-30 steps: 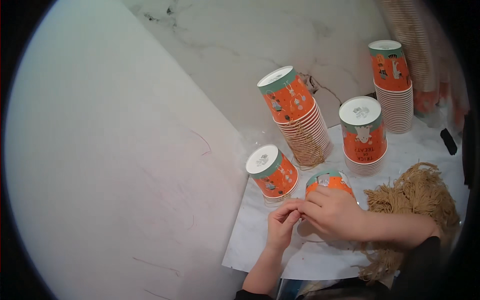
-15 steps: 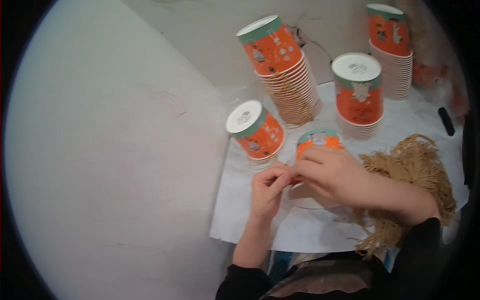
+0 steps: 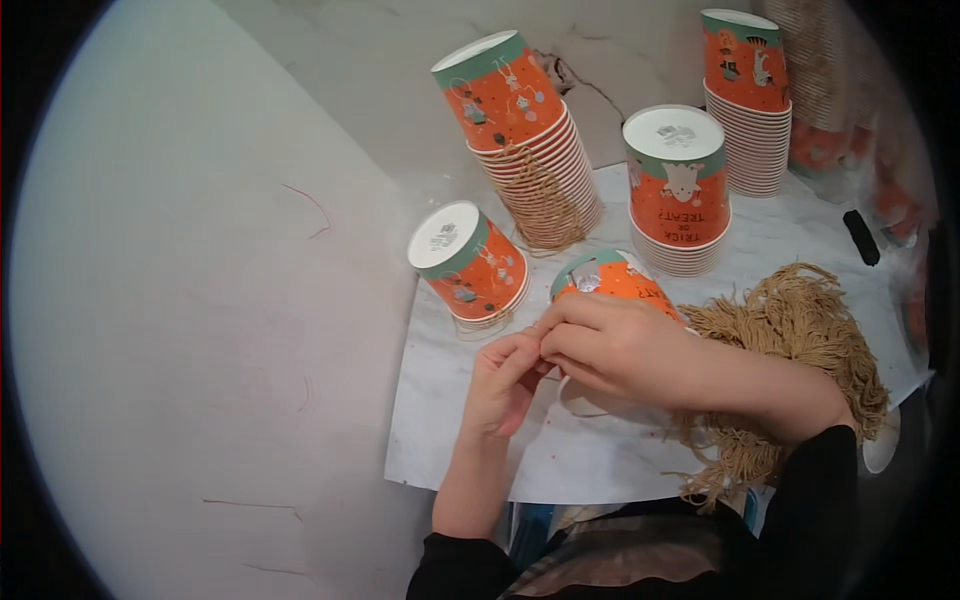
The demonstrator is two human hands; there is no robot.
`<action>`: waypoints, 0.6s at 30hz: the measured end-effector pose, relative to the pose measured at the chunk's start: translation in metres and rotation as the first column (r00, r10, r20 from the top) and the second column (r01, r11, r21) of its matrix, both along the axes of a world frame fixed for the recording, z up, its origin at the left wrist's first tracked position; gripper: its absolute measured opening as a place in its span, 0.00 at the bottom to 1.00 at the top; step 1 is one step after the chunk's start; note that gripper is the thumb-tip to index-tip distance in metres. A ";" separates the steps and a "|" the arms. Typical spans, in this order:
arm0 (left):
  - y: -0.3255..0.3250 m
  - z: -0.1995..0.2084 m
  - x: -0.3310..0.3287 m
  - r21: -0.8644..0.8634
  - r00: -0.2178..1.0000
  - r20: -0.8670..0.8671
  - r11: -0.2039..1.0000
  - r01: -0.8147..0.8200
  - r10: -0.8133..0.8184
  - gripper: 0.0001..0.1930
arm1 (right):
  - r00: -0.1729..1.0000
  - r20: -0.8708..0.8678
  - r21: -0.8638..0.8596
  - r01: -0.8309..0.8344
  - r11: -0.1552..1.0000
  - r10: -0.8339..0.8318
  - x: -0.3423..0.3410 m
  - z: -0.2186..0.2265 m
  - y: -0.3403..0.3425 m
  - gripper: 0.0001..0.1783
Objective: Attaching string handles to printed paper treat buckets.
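Observation:
An orange paper cup with a green band lies tilted on the table in front of me, largely covered by my right hand. Part of its white inside or rim shows below that hand. My left hand meets the right one at the cup's left side, thumb and fingers pinched together. The fingers of my right hand are pinched as well, their tips touching the left hand's. Whatever sits between the fingertips is too small and hidden to make out. Beside my right forearm lies a tangled bundle of tan string.
Upside-down stacks of matching cups stand around: a short one at left, a tall leaning one with string hanging on it, one behind, another at far right. A black object lies at right. A white wall borders the left.
The whole view has shifted, so everything sits further left. The cup under my hands shows more of its orange side. Both hands stay pinched together.

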State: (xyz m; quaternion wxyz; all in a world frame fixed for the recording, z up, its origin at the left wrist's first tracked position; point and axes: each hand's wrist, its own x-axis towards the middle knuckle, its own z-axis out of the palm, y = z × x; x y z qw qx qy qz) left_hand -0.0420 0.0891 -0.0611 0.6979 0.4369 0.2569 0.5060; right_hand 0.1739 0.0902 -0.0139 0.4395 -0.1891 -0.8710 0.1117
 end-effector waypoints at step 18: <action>-0.002 0.000 0.006 0.120 0.995 -0.027 0.988 -0.093 0.097 0.04 | 0.989 0.038 0.188 0.131 0.973 -0.141 -0.006 -0.004 0.000 0.12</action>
